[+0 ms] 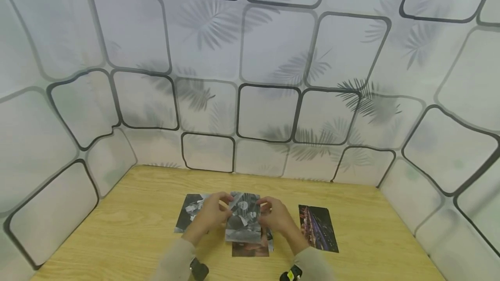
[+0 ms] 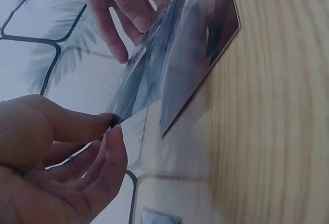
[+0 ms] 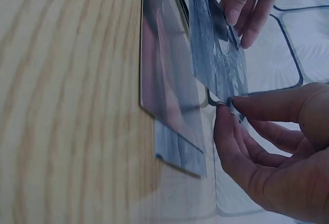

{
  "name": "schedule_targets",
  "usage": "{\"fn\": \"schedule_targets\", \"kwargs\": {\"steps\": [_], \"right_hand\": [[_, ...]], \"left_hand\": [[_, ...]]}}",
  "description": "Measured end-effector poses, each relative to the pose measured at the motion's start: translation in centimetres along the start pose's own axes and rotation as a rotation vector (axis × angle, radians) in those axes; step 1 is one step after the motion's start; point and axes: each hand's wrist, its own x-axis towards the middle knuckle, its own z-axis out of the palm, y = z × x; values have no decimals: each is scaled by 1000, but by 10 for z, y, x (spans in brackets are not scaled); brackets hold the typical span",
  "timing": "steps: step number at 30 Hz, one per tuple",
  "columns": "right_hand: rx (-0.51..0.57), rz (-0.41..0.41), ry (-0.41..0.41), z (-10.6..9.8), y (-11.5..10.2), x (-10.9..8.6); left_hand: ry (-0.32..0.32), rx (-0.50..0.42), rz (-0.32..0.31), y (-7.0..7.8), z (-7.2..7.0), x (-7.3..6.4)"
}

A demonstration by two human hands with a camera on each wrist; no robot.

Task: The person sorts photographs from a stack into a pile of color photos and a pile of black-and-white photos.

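Both hands hold a black-and-white photo print (image 1: 244, 218) between them, tilted up above the table. My left hand (image 1: 212, 211) pinches its left edge between thumb and fingers. At the opposite edge, the thumb and fingers of my right hand (image 1: 275, 216) pinch it too. Below it lies a reddish-brown photo print (image 1: 250, 249), partly covered in the head view. Another print (image 3: 180, 154) sticks out from under the reddish one in the right wrist view.
Left of the hands, a black-and-white print (image 1: 187, 214) lies on the wooden table (image 1: 117, 233), partly behind the left hand. A colourful night-scene print (image 1: 318, 229) lies to the right. A patterned curtain (image 1: 269, 112) surrounds the table's back and sides.
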Motion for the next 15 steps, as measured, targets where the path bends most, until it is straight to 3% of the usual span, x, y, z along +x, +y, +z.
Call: {"fn": "schedule_targets", "kwargs": {"steps": [9, 15], "right_hand": [[22, -60, 33, 27, -15, 11], [41, -54, 26, 48, -28, 20]], "left_hand": [[35, 43, -68, -5, -29, -7], [43, 97, -63, -12, -52, -6]]}}
